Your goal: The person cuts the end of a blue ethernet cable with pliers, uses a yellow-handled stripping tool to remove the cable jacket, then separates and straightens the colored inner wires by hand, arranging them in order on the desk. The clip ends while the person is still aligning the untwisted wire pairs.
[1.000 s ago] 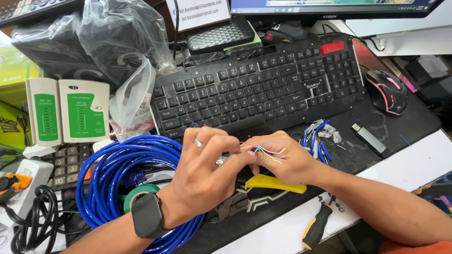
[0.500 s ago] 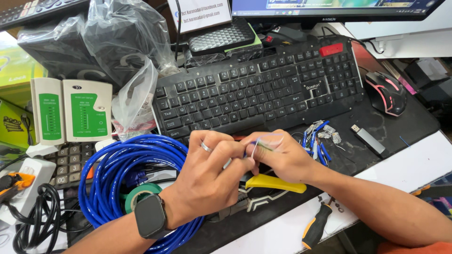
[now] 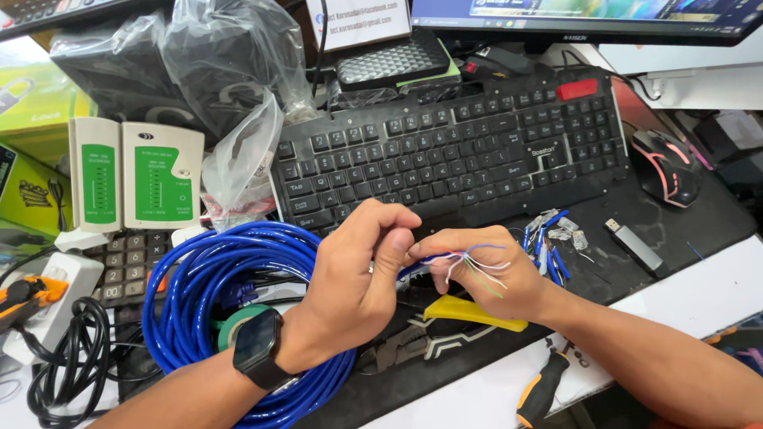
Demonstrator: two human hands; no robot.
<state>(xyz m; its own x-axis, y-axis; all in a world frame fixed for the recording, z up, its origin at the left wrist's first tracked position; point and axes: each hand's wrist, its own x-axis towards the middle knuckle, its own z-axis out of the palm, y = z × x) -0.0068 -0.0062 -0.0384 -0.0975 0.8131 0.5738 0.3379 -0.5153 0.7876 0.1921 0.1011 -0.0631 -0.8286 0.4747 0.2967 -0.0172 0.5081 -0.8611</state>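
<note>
Left hand [image 3: 358, 278] pinching blue cable end [image 3: 417, 266], right hand [image 3: 489, 274] gripping fanned thin wires [image 3: 477, 266], blue cable coil [image 3: 230, 302] near left, black keyboard [image 3: 453, 151] beyond

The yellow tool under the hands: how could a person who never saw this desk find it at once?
Start at the black keyboard and come down to the two hands, left hand and right hand. Just below the right hand, a flat yellow tool lies on the dark desk mat. It is plain yellow, unlike the orange-and-black screwdriver nearer the edge.
</note>
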